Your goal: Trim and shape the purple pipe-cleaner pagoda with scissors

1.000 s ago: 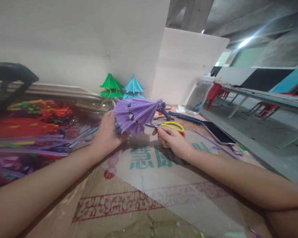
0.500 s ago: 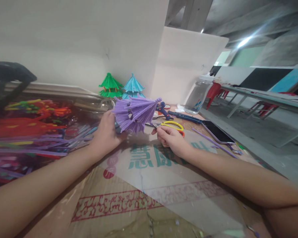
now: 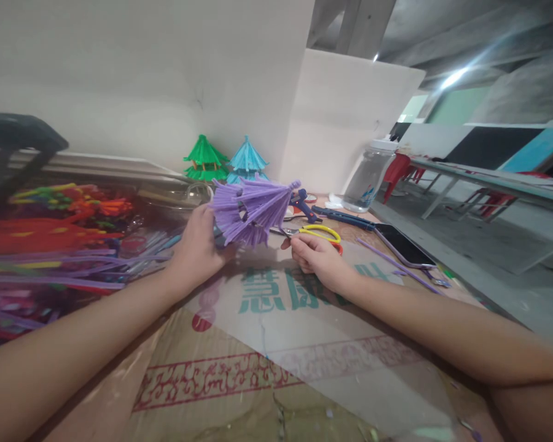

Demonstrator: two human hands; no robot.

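Observation:
My left hand [image 3: 200, 242] is closed around the base of a purple tiered pipe-cleaner pagoda [image 3: 253, 212], tilted on its side with its peak to the right. The fingers behind it are partly hidden. My right hand [image 3: 320, 258] pinches a thin dark pointed tool [image 3: 286, 233], its tip near the lower rim of the purple roof; its exact kind is too small to make out. Just behind that hand lie scissors [image 3: 322, 231] with yellow and red handles. A green pagoda [image 3: 203, 159] and a light blue pagoda [image 3: 247, 158] stand upright against the wall.
Loose pipe cleaners [image 3: 74, 264] and wrapped bundles crowd the left side. A blue glue gun [image 3: 304, 205], a dark blue long-handled tool [image 3: 341, 216], a phone [image 3: 403, 245] and a clear jar [image 3: 368, 178] stand or lie at the right. Printed cardboard [image 3: 212, 380] covers the tabletop.

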